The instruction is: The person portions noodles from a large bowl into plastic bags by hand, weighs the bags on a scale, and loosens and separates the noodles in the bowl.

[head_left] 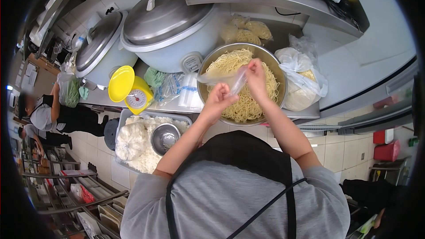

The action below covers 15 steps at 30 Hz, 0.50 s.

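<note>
Both hands are raised over a large metal bowl [283,90] of yellow noodles [248,106]. My left hand [219,99] pinches one side of a clear plastic bag [237,82]. At the bag's other side, my right hand [256,77] has its fingers closed on the plastic. The bag looks thin and crumpled, and part of it trails to the left over the bowl's rim. Left of the bowl lies a stack of clear bags [190,90]. Knotted bags of noodles [248,31] sit behind the bowl, and a white plastic bag [301,79] stands to its right.
A yellow scale [138,97] and two large lidded cookers [170,40] [104,48] stand on the left. Below them, a grey tub [118,150] holds rice, a filled bag and a metal bowl [165,138]. Two people [44,113] are at the far left.
</note>
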{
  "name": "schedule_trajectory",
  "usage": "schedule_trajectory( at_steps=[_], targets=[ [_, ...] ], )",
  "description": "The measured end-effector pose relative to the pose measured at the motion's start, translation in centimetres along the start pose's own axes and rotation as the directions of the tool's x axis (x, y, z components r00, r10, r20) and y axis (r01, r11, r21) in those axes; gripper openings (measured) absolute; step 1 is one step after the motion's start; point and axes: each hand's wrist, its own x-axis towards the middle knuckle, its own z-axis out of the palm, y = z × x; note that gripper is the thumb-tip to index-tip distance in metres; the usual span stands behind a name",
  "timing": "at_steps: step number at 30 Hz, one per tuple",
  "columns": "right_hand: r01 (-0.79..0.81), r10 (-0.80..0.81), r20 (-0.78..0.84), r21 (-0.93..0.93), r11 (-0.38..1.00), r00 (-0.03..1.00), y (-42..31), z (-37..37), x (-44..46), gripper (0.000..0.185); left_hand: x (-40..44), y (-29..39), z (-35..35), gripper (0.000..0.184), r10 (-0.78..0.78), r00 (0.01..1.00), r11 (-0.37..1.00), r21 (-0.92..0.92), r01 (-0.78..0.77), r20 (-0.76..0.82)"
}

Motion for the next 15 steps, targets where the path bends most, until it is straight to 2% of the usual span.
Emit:
schedule_trajectory(
  at_steps=[1, 2, 3, 4, 6, 7, 8, 9, 10, 11, 12, 13, 14, 15],
  targets=[
    [-0.001, 0.001, 0.002, 0.000, 1.000, 1.000, -0.7, 0.3, -0.1, 0.009, 0.2, 0.5, 0.8, 0.023, -0.062, 0.995, 0.997, 0.039, 0.066, -0.081],
    [-0.181, 0.174, 0.048, 0.227, 0.957, 0.984, -1.5, 0.7, -0.3, 0.011, 0.8, -0.3, -0.4, 0.023, -0.062, 0.995, 0.997, 0.041, 0.065, -0.083],
    [-0.351, 0.328, 0.130, 0.429, 0.832, 0.936, -2.3, 1.3, -0.7, 0.017, 1.8, -1.8, -2.4, 0.022, 0.123, 0.973, 0.951, 0.305, -0.059, -0.194],
    [-0.352, 0.329, 0.130, 0.428, 0.832, 0.935, -2.3, 1.6, -0.9, 0.017, 2.6, -1.2, -3.3, 0.021, 0.323, 0.913, 0.819, 0.556, -0.139, -0.248],
    [-0.408, 0.357, 0.279, 0.149, 0.901, 0.891, -2.3, 2.3, -1.7, 0.021, 3.2, 1.8, -4.6, 0.016, 0.366, 0.830, 0.718, 0.695, 0.036, -0.421],
    [-0.230, 0.265, 0.326, -0.143, 0.963, 0.908, -2.5, 3.2, -2.5, 0.026, 3.7, 1.6, -5.1, 0.016, 0.367, 0.828, 0.719, 0.694, 0.037, -0.424],
    [-0.230, 0.266, 0.329, -0.144, 0.962, 0.906, -2.4, 3.4, -2.4, 0.026, 4.1, 1.2, -5.7, 0.016, 0.289, 0.826, 0.913, 0.398, -0.087, -0.484],
    [-0.084, 0.202, 0.306, -0.357, 0.930, 0.930, -2.0, 3.7, -2.0, 0.031, 4.2, 0.9, -6.0, 0.015, 0.196, 0.836, 0.979, 0.046, -0.201, -0.512],
    [0.057, 0.132, 0.297, -0.551, 0.832, 0.946, -1.6, 3.9, -1.4, 0.035, 4.0, 1.4, -5.8, 0.015, 0.194, 0.837, 0.979, 0.046, -0.199, -0.512],
    [0.001, 0.089, 0.173, -0.461, 0.887, 0.981, -1.0, 3.6, 0.1, 0.035, 3.7, 1.9, -5.4, 0.016, 0.101, 0.897, 0.958, -0.202, -0.205, -0.430],
    [-0.003, 0.094, 0.174, -0.463, 0.886, 0.980, -1.1, 3.3, 1.8, 0.035, 3.5, 2.2, -5.2, 0.016, 0.031, 0.946, 0.880, -0.439, -0.180, -0.324],
    [-0.018, 0.086, 0.188, -0.335, 0.942, 0.978, -1.4, 2.8, 3.4, 0.030, 3.5, 2.5, -6.0, 0.022, 0.089, 0.986, 0.858, -0.492, -0.150, -0.144],
    [-0.036, 0.076, 0.199, -0.200, 0.979, 0.977, -1.8, 2.4, 4.3, 0.026, 3.1, 3.5, -6.3, 0.022, 0.085, 0.986, 0.857, -0.495, -0.147, -0.146],
    [-0.039, 0.080, 0.198, -0.203, 0.978, 0.977, -2.4, 2.1, 4.6, 0.026, 2.7, 5.3, -6.0, 0.026, 0.060, 0.986, 0.929, -0.352, -0.113, -0.158]
  ],
)
